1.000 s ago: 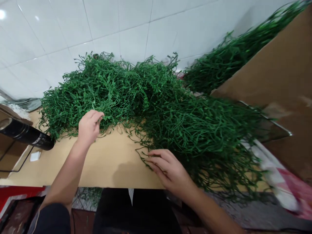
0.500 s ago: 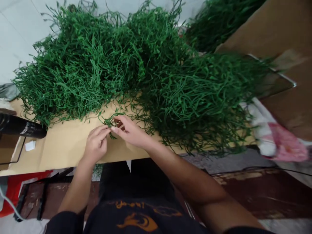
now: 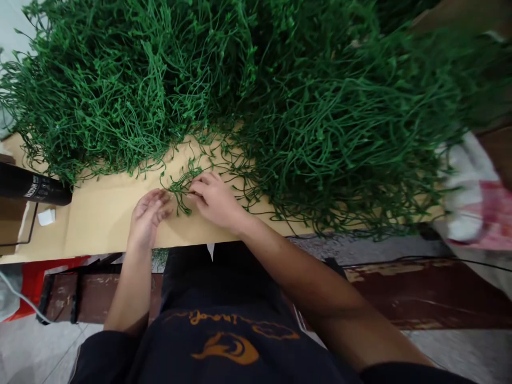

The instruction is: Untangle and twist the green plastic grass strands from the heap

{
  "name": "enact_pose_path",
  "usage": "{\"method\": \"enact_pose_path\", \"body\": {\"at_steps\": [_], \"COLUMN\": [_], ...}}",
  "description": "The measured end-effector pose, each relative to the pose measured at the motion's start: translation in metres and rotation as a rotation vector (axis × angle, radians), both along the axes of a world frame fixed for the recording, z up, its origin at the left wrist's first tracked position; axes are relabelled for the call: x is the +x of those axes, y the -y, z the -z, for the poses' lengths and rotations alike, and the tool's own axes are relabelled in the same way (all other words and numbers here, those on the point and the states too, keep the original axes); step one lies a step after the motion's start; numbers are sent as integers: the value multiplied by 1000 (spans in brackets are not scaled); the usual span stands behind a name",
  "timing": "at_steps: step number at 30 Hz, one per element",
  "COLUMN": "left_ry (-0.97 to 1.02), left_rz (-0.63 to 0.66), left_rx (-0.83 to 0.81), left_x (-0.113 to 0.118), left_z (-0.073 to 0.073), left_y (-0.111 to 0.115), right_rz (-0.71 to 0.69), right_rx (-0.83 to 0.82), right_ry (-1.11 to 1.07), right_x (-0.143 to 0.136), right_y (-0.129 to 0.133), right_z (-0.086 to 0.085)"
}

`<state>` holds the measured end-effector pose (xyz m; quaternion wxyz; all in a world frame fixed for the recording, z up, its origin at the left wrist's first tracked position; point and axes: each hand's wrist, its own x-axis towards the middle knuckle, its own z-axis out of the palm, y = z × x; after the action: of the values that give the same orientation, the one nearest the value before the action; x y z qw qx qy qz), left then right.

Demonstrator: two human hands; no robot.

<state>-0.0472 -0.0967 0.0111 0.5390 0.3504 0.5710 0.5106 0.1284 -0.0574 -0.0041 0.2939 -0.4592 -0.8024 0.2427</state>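
Note:
Between my hands lies a small bunch of thin green stems (image 3: pixel 182 188) with little forked tips, over a tan cardboard sheet (image 3: pixel 104 224). My right hand (image 3: pixel 216 201) pinches the bunch's right end between thumb and fingers. To the left, my left hand (image 3: pixel 149 216) is turned partly palm up, its fingers loosely curled and apart, with nothing seen in it. Its fingertips are close to the stems' left ends. Behind both hands rises a large tangled heap of the same green stems (image 3: pixel 132 90), which spreads forward on the right.
A black cylinder with white lettering (image 3: pixel 34 184) lies at the left, near a small white piece of paper (image 3: pixel 47 217). A white and pink cloth (image 3: pixel 466 197) hangs at the right. The cardboard's front edge is close to my body, with a dark red bench (image 3: pixel 432 293) below.
My left hand has come away from the stems and opened, moving left. My right hand keeps hold of the bunch. The view has tilted and come nearer the heap.

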Motion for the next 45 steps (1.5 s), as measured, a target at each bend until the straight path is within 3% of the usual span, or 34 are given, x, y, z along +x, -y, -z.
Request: {"method": "enact_pose_path", "body": {"at_steps": [6, 12, 15, 18, 21, 24, 31, 36, 39, 42, 45], "left_ry": [229, 144, -87, -516, -824, -858, -590, -614, -699, -824, -950], "left_rz": [60, -16, 64, 158, 207, 192, 194, 178, 236, 275, 229], "left_rx": [-75, 90, 217, 409, 537, 596, 514, 523, 538, 527, 425], "left_x": [22, 37, 38, 38, 39, 38, 39, 43, 43, 43, 45], "left_z": [-4, 6, 10, 8, 5, 5, 20, 36, 41, 39, 38], "left_y": [-15, -30, -34, -36, -38, -44, -70, -77, -75, -74, -76], "right_rz": [-36, -40, 6, 5, 1, 11, 5, 210, 295, 219, 77], "right_rx": [17, -114, -305, -527, -613, -552, -490, -131, -46, -92, -77], "right_ry": [-219, -419, -570, -703, -712, -692, -763, -686, -725, -843, -957], "right_x": [1, 6, 7, 6, 7, 8, 8, 11, 12, 9, 7], "right_y": [5, 4, 3, 1, -5, -11, -16, -21, -24, -18, -2], "right_z": [-3, -2, -5, -7, -6, -2, 8, 6, 4, 0, -17]}}
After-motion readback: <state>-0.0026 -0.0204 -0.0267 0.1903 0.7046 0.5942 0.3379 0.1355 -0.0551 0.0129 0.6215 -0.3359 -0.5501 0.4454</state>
